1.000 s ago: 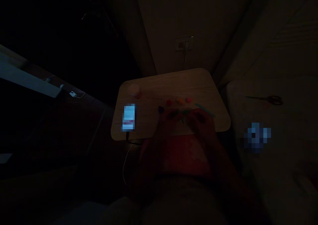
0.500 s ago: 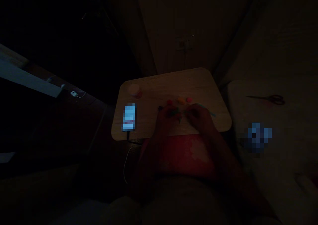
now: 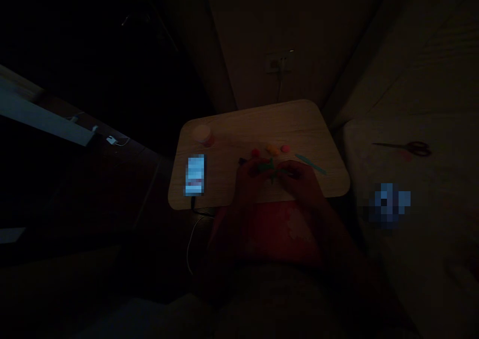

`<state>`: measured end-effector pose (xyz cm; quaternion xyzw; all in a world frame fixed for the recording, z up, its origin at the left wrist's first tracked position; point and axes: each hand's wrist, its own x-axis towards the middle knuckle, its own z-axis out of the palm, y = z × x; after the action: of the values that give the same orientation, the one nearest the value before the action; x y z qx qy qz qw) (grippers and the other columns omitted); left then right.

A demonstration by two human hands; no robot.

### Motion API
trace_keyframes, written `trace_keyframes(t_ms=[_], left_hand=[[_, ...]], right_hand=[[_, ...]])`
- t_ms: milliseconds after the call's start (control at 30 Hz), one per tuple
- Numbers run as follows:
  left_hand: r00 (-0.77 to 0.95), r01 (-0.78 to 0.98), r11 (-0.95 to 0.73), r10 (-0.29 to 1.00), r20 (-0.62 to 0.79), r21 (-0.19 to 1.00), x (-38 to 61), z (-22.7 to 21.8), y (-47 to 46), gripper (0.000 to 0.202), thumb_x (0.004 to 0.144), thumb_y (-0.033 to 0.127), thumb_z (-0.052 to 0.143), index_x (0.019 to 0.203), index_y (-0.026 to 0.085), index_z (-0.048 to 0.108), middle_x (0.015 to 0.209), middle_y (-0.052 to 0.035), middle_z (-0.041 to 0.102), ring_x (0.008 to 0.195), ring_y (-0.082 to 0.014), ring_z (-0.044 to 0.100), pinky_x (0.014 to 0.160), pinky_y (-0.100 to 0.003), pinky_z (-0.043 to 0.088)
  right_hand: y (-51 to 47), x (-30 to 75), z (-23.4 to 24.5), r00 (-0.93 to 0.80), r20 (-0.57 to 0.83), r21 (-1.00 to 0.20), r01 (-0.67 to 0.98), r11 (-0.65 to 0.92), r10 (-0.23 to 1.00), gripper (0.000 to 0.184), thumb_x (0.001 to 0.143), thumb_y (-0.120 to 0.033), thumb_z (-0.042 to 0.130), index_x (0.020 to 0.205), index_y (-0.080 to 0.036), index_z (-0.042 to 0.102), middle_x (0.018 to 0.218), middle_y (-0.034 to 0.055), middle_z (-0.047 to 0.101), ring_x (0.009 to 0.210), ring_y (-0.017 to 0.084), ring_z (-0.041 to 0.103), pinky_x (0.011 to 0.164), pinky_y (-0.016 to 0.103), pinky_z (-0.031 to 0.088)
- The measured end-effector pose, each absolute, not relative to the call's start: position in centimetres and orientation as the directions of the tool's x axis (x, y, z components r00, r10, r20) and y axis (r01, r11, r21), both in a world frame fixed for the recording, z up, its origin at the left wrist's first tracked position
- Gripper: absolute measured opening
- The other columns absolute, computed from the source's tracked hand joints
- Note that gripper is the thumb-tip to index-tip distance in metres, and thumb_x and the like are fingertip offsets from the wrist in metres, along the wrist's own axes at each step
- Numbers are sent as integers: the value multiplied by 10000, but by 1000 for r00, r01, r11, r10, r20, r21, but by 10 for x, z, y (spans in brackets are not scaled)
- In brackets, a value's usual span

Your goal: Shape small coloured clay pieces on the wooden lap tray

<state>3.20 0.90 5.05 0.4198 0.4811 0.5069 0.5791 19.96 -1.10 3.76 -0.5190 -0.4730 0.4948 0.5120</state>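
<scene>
The fingers of the left hand [image 3: 254, 180] and the right hand [image 3: 300, 180] curl inward and meet over a small green piece [image 3: 271, 170], pinching it between them; the dim light hides exactly which fingertips have hold. The green piece looks like soft, irregular modelling clay, with a thin bit pointing down, and it sits in the air just above the near part of the bench [image 3: 239, 129].

Just beyond the fingers, three small rounded lumps lie in a row on the bench: a red one [image 3: 255, 153], an orange one [image 3: 273, 150] and a pink one [image 3: 285, 149]. A dark lump [image 3: 242, 162] lies just left of them. A slim teal sliver [image 3: 310, 164] lies right of the right hand.

Further left on the bench are a pale round tub [image 3: 202, 136] and a phone [image 3: 195, 175], its blurred screen unreadable, with a white cable [image 3: 189, 246] hanging below. A red cloth [image 3: 277, 229] lies beneath the forearms. On the bed at right lie scissors [image 3: 406, 148] and a blurred blue object [image 3: 389, 201].
</scene>
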Motion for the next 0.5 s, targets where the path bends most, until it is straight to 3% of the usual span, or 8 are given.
trace_keyframes(t_ms=[267, 500], left_hand=[[-61, -238, 146, 984, -165, 960, 39, 54, 4, 515, 520, 281, 1026, 922, 186, 719, 806, -2, 743, 744, -166, 725, 690, -273, 579], [-186, -336, 150, 957, -221, 930, 48, 47, -1, 566, 478, 283, 1036, 830, 194, 602, 708, 49, 689, 636, -121, 668, 636, -238, 540]], right_hand=[[-13, 192, 40, 103, -61, -998, -31, -58, 993, 233, 728, -416, 789, 823, -205, 763, 800, 47, 779, 692, 184, 679, 604, 285, 508], [-19, 186, 43, 147, -52, -998, 31, -57, 988, 267, 735, -443, 790, 829, -194, 809, 838, 64, 805, 736, 200, 699, 666, 306, 532]])
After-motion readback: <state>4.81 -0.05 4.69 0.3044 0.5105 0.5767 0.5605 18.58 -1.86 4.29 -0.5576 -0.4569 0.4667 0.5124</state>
